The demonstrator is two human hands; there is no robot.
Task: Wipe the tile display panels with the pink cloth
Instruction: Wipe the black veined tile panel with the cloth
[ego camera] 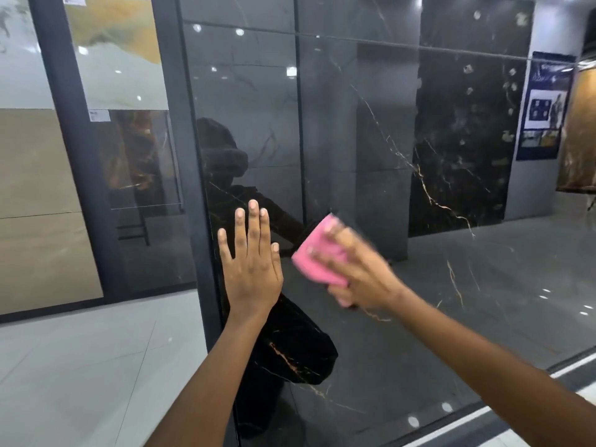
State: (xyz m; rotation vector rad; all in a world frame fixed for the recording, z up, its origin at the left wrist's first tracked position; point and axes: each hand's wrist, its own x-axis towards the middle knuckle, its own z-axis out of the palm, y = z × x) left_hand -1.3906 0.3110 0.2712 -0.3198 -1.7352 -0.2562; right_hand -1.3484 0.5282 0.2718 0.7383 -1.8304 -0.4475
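Here a person faces a glossy black marble-look tile display panel [371, 175] veined in thin gold and white lines, set in a dark metal frame [190, 175]. The left hand [250, 262] lies flat against the panel near its left edge, just beside the frame, fingers straight and slightly spread, palm to the surface, gripping nothing. The right hand [361, 279] is blurred with motion; its fingers spread over a folded pink cloth [319, 253] and press it to the panel, while the thumb appears to curl under the cloth's lower edge, so the cloth is held between thumb and fingers. The cloth sits on the panel's lower middle part, to the right of the left hand and a little apart from it. Both forearms are bare and reach up from the bottom of the view.

The polished surface mirrors the person as a dark shape, along with ceiling lights as small bright spots and a grey tiled floor. To the left of the frame stand other display panels: a beige one [35, 201], a pale one with an ochre swirl [119, 50] above, and a dark brown one [142, 156] further back. A small label [94, 115] is stuck beside the brown panel. Light grey floor tiles [80, 366] run beneath them. At far right a blue poster [545, 108] hangs on a grey wall, though whether it is real or mirrored in the panel is hard to tell. No bins, trays or other containers show anywhere in the view.
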